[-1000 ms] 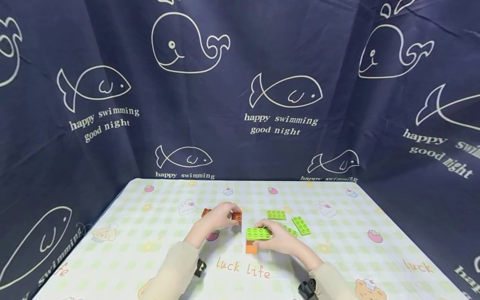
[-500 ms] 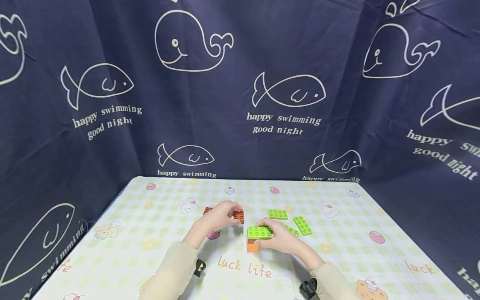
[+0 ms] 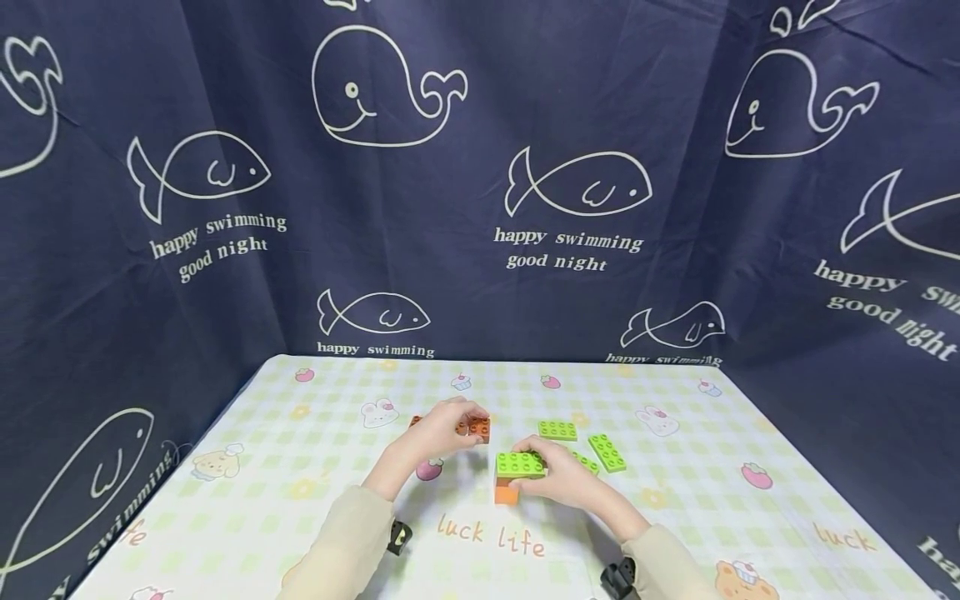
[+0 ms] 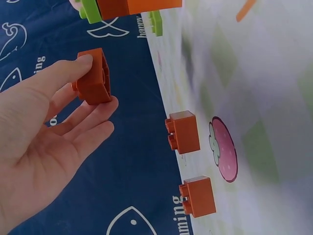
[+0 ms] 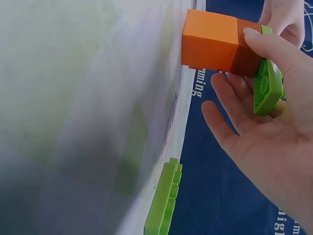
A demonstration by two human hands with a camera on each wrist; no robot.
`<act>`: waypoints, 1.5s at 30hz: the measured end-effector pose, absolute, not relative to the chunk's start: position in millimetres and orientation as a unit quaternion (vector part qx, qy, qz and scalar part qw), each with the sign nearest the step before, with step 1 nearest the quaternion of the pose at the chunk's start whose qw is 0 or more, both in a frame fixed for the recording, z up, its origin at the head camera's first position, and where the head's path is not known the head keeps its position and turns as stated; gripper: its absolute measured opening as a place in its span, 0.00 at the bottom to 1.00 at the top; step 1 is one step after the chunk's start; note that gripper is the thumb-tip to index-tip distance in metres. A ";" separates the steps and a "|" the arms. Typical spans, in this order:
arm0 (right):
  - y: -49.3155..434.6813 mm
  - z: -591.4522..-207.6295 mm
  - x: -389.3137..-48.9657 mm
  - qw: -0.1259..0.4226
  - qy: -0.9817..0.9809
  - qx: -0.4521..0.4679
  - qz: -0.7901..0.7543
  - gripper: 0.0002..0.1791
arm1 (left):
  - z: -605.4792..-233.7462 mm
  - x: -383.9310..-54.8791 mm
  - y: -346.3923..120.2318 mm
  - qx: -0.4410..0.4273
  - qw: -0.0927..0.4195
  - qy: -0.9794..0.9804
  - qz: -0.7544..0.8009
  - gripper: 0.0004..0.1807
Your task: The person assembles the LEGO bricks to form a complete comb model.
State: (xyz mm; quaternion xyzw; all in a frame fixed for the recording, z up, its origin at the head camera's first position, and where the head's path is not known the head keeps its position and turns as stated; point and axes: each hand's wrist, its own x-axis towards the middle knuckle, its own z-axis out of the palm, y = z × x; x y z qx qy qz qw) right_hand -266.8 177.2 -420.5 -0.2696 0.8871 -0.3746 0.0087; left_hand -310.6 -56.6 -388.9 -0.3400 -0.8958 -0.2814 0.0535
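Between thumb and fingers, my left hand (image 3: 438, 429) pinches a reddish-brown toy building brick (image 4: 93, 81), held off the table with its hollow underside showing in the left wrist view. My right hand (image 3: 566, 475) grips a small stack by its upper part. That stack has an orange brick (image 5: 210, 41) at the bottom, a brown brick (image 5: 248, 51) in the middle and a lime-green eight-stud plate (image 3: 519, 464) on top, reaching out past the bricks under the hand. Whether the stack touches the table cannot be told.
Two more brown bricks (image 4: 183, 132) stand on the table, partly hidden behind my left hand in the head view. Beyond my right hand lie lime-green plates (image 3: 557, 430), one partly covered by that hand. A patterned cloth covers the table (image 3: 300, 500); a navy curtain (image 3: 465, 275) hangs behind.
My left hand has raised the brown brick slightly, and another brown brick now shows behind it. The right hand and its stack stay nearly still; the head view has shifted a little.
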 end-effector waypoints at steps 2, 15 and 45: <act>177.4 -420.8 -267.2 0.008 0.886 -0.269 -0.377 0.23 | -388.0 -309.7 -55.7 -0.340 0.055 -0.894 -0.286 0.20; 177.1 -421.4 -268.2 -0.001 0.891 -0.273 -0.363 0.23 | -384.0 -301.0 -51.4 -0.320 0.038 -0.887 -0.330 0.19; 176.4 -421.8 -268.2 -0.008 0.885 -0.282 -0.370 0.22 | -380.1 -285.4 -38.0 -0.332 0.013 -0.875 -0.352 0.17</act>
